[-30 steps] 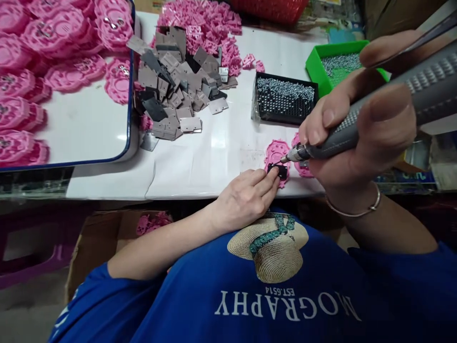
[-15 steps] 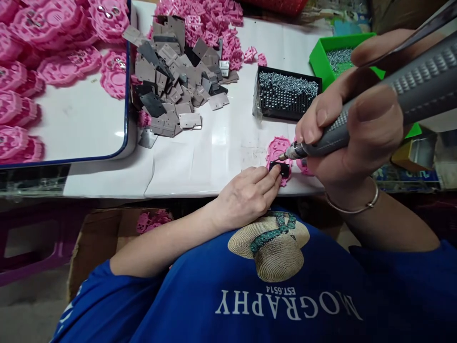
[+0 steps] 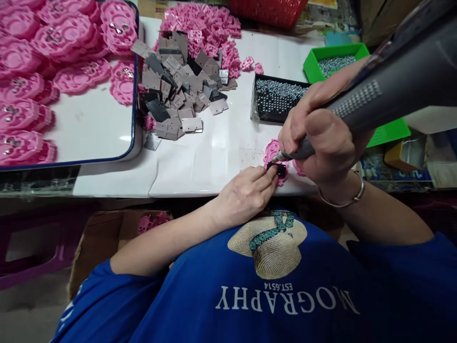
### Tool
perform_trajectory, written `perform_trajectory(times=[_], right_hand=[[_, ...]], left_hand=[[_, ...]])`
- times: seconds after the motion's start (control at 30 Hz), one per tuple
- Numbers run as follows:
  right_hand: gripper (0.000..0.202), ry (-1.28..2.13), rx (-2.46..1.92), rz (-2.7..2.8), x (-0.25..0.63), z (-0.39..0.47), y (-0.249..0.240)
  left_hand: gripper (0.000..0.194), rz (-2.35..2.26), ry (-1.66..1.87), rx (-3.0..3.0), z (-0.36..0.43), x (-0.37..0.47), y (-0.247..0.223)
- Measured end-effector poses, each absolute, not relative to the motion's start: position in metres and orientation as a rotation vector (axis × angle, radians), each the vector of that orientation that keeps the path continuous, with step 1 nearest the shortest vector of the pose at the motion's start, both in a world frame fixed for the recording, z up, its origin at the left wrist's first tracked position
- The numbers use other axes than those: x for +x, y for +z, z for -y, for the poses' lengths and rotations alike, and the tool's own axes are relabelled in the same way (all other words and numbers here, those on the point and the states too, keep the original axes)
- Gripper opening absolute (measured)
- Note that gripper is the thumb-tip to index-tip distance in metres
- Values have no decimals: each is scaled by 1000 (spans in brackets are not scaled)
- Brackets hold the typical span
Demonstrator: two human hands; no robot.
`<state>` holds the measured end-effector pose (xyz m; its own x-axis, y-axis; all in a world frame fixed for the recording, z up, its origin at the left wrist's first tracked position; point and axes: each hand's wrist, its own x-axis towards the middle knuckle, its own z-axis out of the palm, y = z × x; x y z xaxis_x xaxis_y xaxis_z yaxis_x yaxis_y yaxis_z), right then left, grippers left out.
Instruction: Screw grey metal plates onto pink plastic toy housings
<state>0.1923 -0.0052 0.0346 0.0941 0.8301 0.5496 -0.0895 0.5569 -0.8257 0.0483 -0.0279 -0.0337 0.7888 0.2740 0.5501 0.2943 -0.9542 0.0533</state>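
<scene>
A pink plastic piece [image 3: 272, 148] lies at the table's front edge with a small black plate [image 3: 279, 170] on it. My left hand [image 3: 248, 194] has its fingers pressed together on the plate, holding it against the pink piece. In my right hand [image 3: 323, 143] is a grey electric screwdriver [image 3: 374, 90], gripped with wrapped fingers. Its tip meets the upper left part of the black plate. Another pink piece [image 3: 297, 167] lies just right of the first, partly hidden by my right hand.
A blue-rimmed tray [image 3: 96, 124] of pink pieces stands left. Grey plates [image 3: 189, 85] and small pink parts [image 3: 200, 28] are heaped behind. A black screw box [image 3: 274, 116], a green bin [image 3: 311, 66] and a red basket [image 3: 271, 12] stand farther back.
The screwdriver in my right hand has shifted left and stands slightly steeper, its tip still at the plate. My left hand is almost unmoved. The view has shifted slightly.
</scene>
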Motion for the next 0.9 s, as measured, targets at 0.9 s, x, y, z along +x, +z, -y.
perform_trajectory(times=[0.9], right_hand=[[28,256,-1103,1108,330,27,71]], left_hand=[[28,677,-1122,-3069,9,58,-14]])
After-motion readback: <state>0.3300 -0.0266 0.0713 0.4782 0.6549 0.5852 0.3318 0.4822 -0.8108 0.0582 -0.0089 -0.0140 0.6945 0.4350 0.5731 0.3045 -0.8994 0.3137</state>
